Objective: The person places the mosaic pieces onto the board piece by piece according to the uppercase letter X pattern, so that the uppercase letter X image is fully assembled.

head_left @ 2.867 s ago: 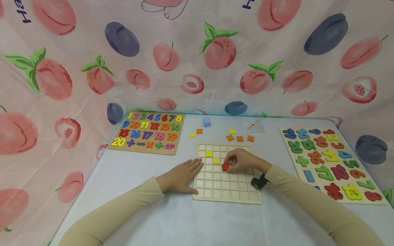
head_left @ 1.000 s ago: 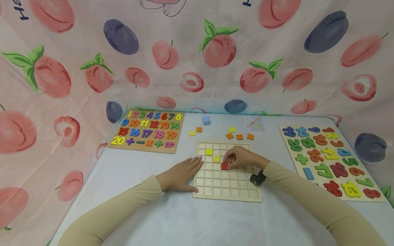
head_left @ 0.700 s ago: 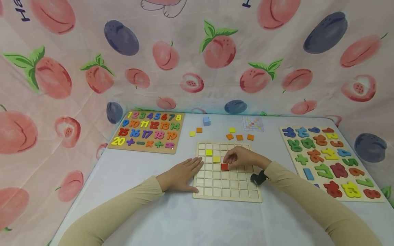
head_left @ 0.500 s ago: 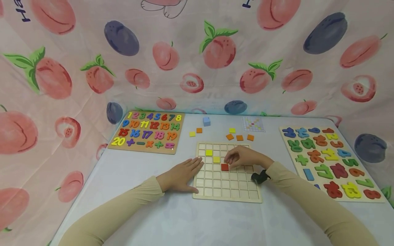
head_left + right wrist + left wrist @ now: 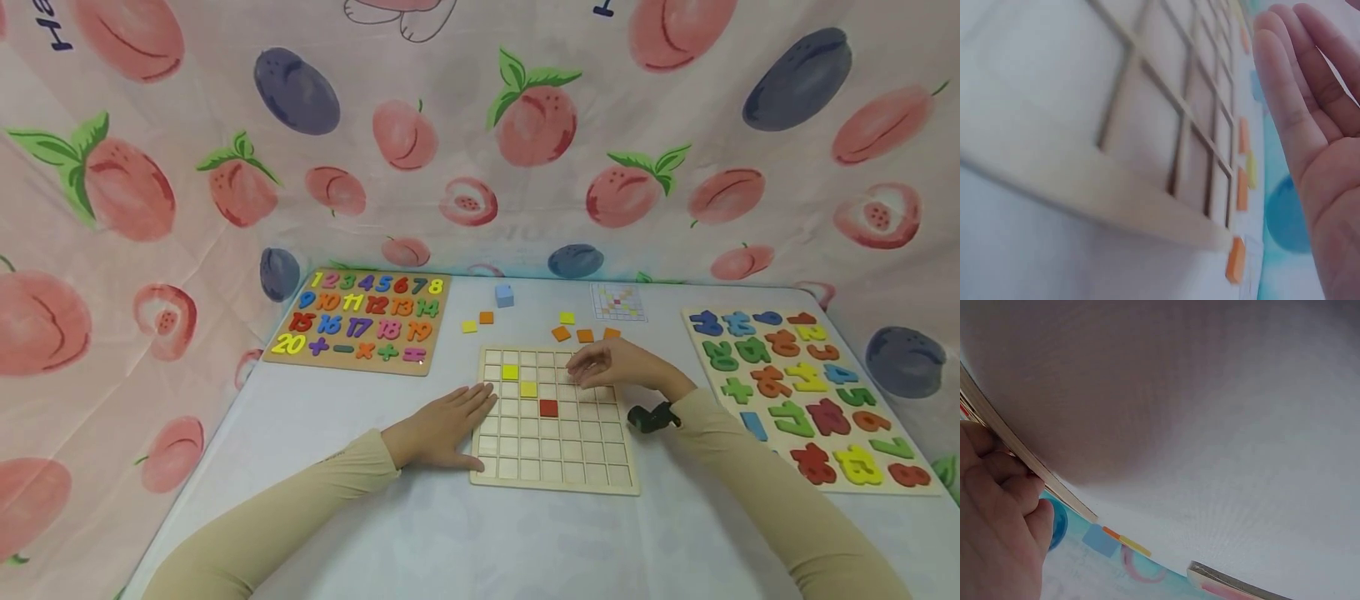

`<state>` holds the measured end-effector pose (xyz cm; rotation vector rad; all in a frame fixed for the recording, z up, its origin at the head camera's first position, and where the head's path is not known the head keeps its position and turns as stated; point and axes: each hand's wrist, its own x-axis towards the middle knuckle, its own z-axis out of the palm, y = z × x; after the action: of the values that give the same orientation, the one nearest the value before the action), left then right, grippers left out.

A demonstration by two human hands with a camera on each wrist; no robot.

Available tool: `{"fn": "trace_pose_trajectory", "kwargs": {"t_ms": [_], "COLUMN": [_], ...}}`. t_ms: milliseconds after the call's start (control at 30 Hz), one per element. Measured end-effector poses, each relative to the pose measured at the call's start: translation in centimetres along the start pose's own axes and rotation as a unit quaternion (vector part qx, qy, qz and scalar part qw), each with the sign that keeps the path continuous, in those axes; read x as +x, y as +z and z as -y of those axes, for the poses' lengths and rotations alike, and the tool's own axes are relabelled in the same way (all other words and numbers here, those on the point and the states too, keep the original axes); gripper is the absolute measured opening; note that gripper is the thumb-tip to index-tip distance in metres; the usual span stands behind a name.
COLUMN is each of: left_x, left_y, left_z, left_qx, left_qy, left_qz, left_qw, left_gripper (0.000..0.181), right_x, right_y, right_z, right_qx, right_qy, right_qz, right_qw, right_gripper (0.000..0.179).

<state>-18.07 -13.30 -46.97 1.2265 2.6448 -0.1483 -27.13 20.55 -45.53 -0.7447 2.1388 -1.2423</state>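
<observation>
A pale wooden grid board (image 5: 550,454) lies on the white table, its square cells divided by thin raised strips. Two yellow tiles and a red tile (image 5: 548,408) sit in its cells along a diagonal. My left hand (image 5: 438,429) rests with spread fingers on the board's left edge. Over the board's far right part hovers my right hand (image 5: 618,365), holding nothing, its fingers slightly bent. In the right wrist view the fingers (image 5: 1300,81) are extended beside the board. Beyond the board lie an orange tile (image 5: 562,333) and others like it, one partly hidden by the right hand.
A pattern card (image 5: 618,302) lies at the back, and a small blue block (image 5: 504,296) stands left of it. Yellow and orange tiles lie between. Number puzzle boards flank the grid: one at left (image 5: 360,321), another at right (image 5: 813,400). A fruit-print cloth hangs behind.
The red tile, tilted in my right fingers at first, now lies flat in a cell. My right hand has let go of it and moved right and away toward the orange tiles. The left hand stays put.
</observation>
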Motion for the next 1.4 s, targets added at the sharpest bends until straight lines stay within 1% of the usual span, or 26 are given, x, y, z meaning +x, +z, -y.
{"fn": "trace_pose_trajectory", "kwargs": {"t_ms": [167, 300, 500, 667, 767, 833, 933, 1067, 1233, 1400], "left_x": [0.0, 0.0, 0.0, 0.0, 0.0, 0.1, 0.1, 0.0, -0.3, -0.2], "left_y": [0.0, 0.0, 0.0, 0.1, 0.3, 0.3, 0.4, 0.3, -0.1, 0.1], "left_z": [0.0, 0.1, 0.1, 0.1, 0.2, 0.2, 0.2, 0.2, 0.1, 0.1], "left_qx": [-0.001, 0.001, 0.001, -0.001, -0.002, -0.003, -0.003, 0.005, 0.013, 0.012], "left_qy": [0.000, -0.001, -0.001, -0.002, 0.000, 0.000, 0.000, 0.003, 0.016, 0.015], "left_qz": [0.001, 0.001, 0.001, 0.004, 0.003, 0.003, 0.003, -0.002, -0.016, -0.012], "left_qw": [1.0000, 1.0000, 1.0000, 1.0000, 1.0000, 1.0000, 1.0000, 1.0000, 0.9997, 0.9997], "left_gripper": [0.099, 0.099, 0.099, 0.099, 0.099, 0.099, 0.099, 0.099, 0.098, 0.098], "right_x": [-0.8, -1.4, -2.0, -2.2, -2.1, -1.9, -1.6, -1.2, -0.5, 0.2], "right_y": [-1.5, -2.5, -4.0, -4.9, -5.3, -5.5, -5.7, -5.8, -5.8, -5.7], "right_z": [-0.3, -0.7, -2.1, -3.8, -4.6, -5.0, -5.3, -5.6, -6.2, -6.6], "right_qx": [0.016, 0.032, 0.034, 0.044, 0.046, 0.038, 0.025, 0.011, -0.003, -0.043], "right_qy": [-0.014, -0.016, -0.012, -0.004, 0.012, 0.024, 0.049, 0.076, 0.092, 0.106], "right_qz": [-0.039, -0.075, -0.125, -0.166, -0.192, -0.207, -0.222, -0.228, -0.232, -0.243], "right_qw": [0.9990, 0.9966, 0.9915, 0.9851, 0.9802, 0.9773, 0.9736, 0.9706, 0.9684, 0.9633], "right_gripper": [0.039, 0.040, 0.042, 0.042, 0.044, 0.045, 0.047, 0.048, 0.048, 0.048]}}
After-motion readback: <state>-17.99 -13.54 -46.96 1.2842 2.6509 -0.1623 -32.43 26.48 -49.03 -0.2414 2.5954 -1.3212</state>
